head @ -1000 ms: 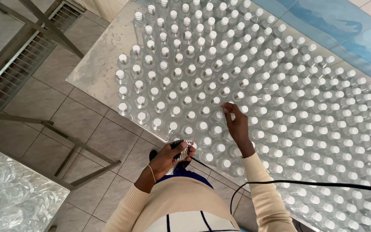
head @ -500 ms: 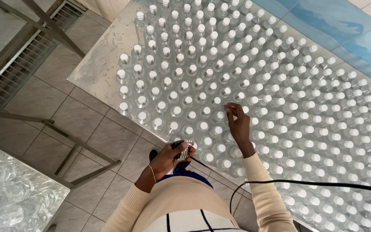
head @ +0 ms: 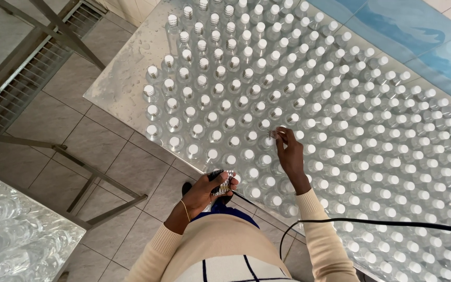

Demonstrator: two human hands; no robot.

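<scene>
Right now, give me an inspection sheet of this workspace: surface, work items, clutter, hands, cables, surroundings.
Surface: shiny wet metal table, nearly filled.
Work items: rows of clear capped bottles, upright; small clear seal pinched above one cap.
Clutter: nothing seen.
Hands: right hand over the bottles, fingertips holding the seal; left hand at the table edge gripping a bundle of seals.
Cables: black cable looping across the right forearm and the bottles.
Surroundings: grey tiled floor, metal frame, floor grate, packed bottles at lower left.
</scene>
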